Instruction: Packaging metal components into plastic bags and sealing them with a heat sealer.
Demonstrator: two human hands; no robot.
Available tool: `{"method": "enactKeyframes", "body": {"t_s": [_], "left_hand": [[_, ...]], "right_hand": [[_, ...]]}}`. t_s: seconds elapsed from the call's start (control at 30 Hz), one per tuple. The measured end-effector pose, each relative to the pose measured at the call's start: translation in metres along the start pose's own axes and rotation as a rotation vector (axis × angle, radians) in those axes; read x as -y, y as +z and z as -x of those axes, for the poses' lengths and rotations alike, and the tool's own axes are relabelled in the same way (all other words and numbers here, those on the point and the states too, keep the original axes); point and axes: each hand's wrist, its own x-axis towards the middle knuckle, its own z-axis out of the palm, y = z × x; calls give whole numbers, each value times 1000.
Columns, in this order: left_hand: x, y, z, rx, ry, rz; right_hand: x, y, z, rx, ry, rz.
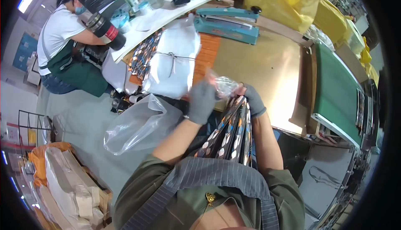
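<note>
Both my hands wear grey gloves with bare fingertips. My right hand [253,98] is closed around the upper end of a bundle of long, narrow black strips [229,134] patterned in white, orange and blue. The strips fan down against my striped apron [221,173]. Crumpled clear plastic [226,86] lies between my hands, over the top of the bundle. My left hand [202,100], a little blurred, grips the plastic's left side. A large clear plastic bag [144,125] hangs to the left of my left forearm.
Ahead, a teal bar heat sealer [227,25] stands on the workbench [259,63]. A tied white-wrapped pack [173,59] lies beside more patterned strips [146,56]. Yellow sacks [282,2] stand behind, a green board [336,88] right. A co-worker [67,42] sits far left; boxes [75,184] stand lower left.
</note>
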Motion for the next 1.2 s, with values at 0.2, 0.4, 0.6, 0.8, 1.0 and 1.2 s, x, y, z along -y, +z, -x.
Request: {"method": "enactKeyframes", "body": {"t_s": [0.2,0.4,0.6,0.8,1.0,1.2], "left_hand": [[-29,30,-76,22,75,-139],[-73,97,13,696,1167,-583],[-1,47,69,329,85,-158],[28,16,80,642,238,-263],[-51,103,-12,691,433,-288],[23,134,-202,1323,958,-863]], "right_hand": [[64,5,36,123,-84,-261],[-25,11,-15,98,-1070,-918],[-54,5,64,1,-134,-520],[15,37,156,-297,160,346],[120,35,117,-784,-558,1251],[187,-2,94,-751,-283,1443]]}}
